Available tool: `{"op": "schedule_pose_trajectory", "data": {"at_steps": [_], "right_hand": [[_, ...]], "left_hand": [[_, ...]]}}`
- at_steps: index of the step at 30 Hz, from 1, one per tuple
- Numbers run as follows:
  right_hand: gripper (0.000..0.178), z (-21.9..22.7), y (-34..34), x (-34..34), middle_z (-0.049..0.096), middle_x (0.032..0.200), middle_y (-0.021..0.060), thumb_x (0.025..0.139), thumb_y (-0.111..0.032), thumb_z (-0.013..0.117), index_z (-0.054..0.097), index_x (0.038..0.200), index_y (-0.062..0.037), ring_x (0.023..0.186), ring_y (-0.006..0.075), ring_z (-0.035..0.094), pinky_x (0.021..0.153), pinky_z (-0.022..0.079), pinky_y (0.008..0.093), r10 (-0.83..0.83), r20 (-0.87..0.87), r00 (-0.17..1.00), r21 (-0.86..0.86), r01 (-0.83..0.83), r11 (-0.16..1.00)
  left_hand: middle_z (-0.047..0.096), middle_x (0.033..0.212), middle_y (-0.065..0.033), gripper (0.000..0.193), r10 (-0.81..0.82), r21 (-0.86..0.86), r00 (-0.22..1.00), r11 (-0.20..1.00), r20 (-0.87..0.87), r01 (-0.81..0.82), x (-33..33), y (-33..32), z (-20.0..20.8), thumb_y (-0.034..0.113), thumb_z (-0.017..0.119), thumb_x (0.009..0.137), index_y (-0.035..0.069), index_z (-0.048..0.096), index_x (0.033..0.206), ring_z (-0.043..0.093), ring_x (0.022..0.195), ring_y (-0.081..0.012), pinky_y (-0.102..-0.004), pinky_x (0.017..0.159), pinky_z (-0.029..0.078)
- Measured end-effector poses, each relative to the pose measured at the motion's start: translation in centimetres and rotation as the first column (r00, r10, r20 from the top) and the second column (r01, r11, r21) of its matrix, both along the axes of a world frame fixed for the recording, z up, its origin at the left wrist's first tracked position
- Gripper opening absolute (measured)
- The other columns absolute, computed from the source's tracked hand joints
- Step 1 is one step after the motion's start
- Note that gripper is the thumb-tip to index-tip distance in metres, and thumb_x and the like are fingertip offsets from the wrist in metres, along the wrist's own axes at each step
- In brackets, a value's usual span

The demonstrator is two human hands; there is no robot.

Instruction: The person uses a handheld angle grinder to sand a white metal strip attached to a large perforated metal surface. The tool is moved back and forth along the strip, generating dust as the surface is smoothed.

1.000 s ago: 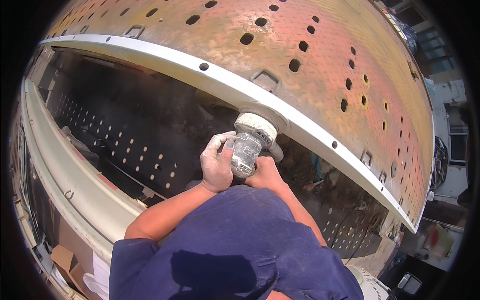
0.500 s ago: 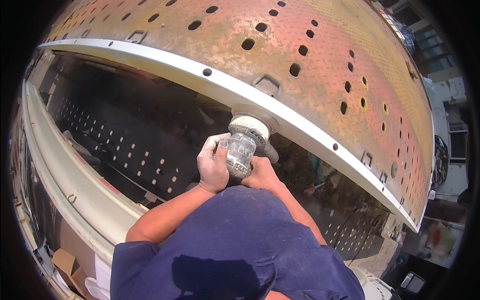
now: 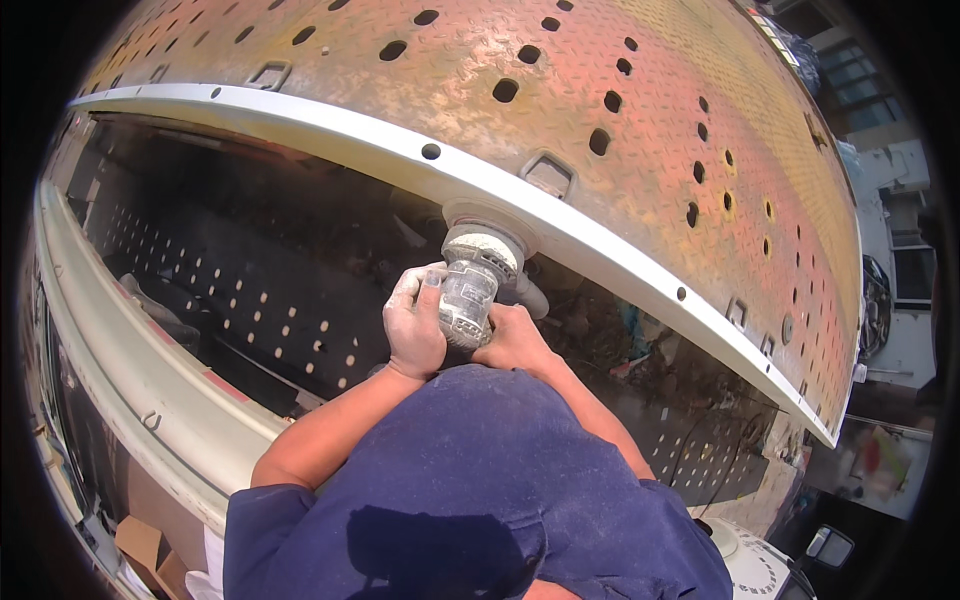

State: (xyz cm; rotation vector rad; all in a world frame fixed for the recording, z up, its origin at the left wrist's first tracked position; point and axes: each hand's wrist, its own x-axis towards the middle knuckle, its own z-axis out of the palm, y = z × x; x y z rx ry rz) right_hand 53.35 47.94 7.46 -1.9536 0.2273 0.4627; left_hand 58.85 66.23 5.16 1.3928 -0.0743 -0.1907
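A dust-covered round-pad sander [image 3: 470,295] is held in front of my body, its pad against the side face just below the white metal edge [image 3: 600,236]. My left hand [image 3: 413,322], pale with dust, is wrapped round the left side of the sander's body. From the right, my right hand [image 3: 518,338] grips the lower part of the sander; some of its fingers are hidden behind the tool and my shirt. Beyond the edge spreads a rusty, worn metal deck [image 3: 480,130] with rows of holes.
Below the deck edge lies a dark recess with a perforated dark panel [image 3: 230,280]. A pale long rail [image 3: 160,370] curves along the left. An opened cardboard box [image 3: 150,550] sits at the lower left, and a mirror [image 3: 830,546] shows at the lower right.
The sander and both hands have shifted a little to the left along the edge. Both hands keep their hold, and the view has moved slightly.
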Motion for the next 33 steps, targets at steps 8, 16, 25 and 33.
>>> {"op": "schedule_pose_trajectory", "data": {"at_steps": [8,16,25,33], "right_hand": [[0.043,-0.7,1.7,2.7,0.082,0.103,0.0290,0.078,-0.015,0.088,0.078,0.115,0.0064,0.102,0.0420,0.083,0.092,0.063,0.0467,0.051,-0.019,0.998,-0.064,-0.053,0.997],[0.040,-2.7,4.3,5.4,0.080,0.104,0.0318,0.078,-0.021,0.087,0.077,0.105,0.0062,0.103,0.0487,0.080,0.093,0.063,0.0516,0.113,0.017,0.993,-0.169,-0.109,0.980],[0.035,-1.1,5.9,7.4,0.079,0.101,0.0317,0.080,-0.019,0.084,0.077,0.105,0.0046,0.101,0.0494,0.079,0.090,0.062,0.0528,0.128,0.023,0.991,-0.159,-0.123,0.980],[0.035,-0.2,4.3,6.1,0.081,0.108,0.0306,0.083,-0.018,0.083,0.078,0.109,0.0035,0.108,0.0485,0.079,0.095,0.063,0.0546,0.143,-0.049,0.989,-0.176,-0.149,0.973]], "left_hand": [[0.078,0.118,-0.0097,0.032,0.042,-0.022,0.997,0.999,0.064,-0.040,2.4,2.2,-1.6,0.023,0.063,0.118,-0.005,0.075,0.124,0.068,0.107,-0.0133,-0.0321,0.097,0.056],[0.077,0.112,-0.0115,0.035,0.101,-0.028,0.994,0.995,0.052,-0.100,5.4,5.1,-2.6,0.025,0.058,0.120,-0.006,0.074,0.124,0.070,0.101,-0.0153,-0.0309,0.092,0.057],[0.074,0.121,-0.0162,0.040,0.092,-0.093,0.995,0.991,-0.047,-0.096,7.3,7.6,-2.9,0.030,0.056,0.120,-0.006,0.070,0.130,0.074,0.107,-0.0207,-0.0348,0.094,0.062],[0.075,0.120,-0.0145,0.035,0.042,-0.136,0.994,0.989,-0.100,-0.055,5.9,6.1,-3.0,0.024,0.055,0.120,-0.005,0.070,0.131,0.076,0.104,-0.0195,-0.0342,0.091,0.062]]}}
